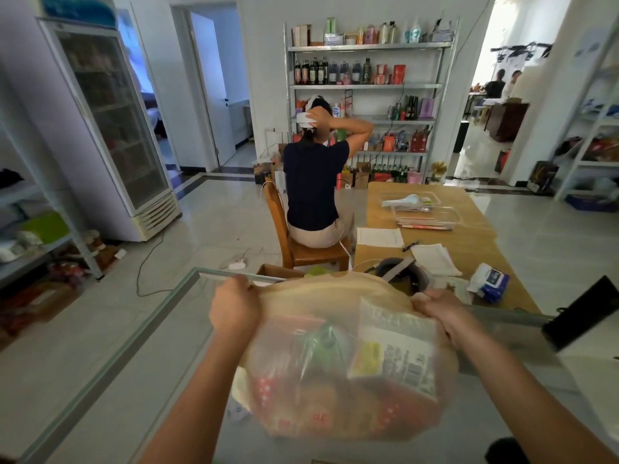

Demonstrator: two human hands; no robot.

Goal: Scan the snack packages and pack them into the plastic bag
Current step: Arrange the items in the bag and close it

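A translucent plastic bag [335, 296] hangs above the glass counter [140, 336], bulging with several snack packages. Through its side show a white package with printed text [398, 349], a green one [321, 339] and red ones [288, 410]. My left hand [234, 308] grips the bag's rim on the left. My right hand [435, 309] grips the rim on the right. Both hands hold the top stretched between them. The image is blurred around the bag.
A person sits on a wooden chair [301, 249] with their back to me, beyond the counter. A wooden table [469, 229] with papers, trays and a tissue pack stands at right. A black device [582, 316] sits on the counter's right side. Shelves and a fridge [114, 128] line the room.
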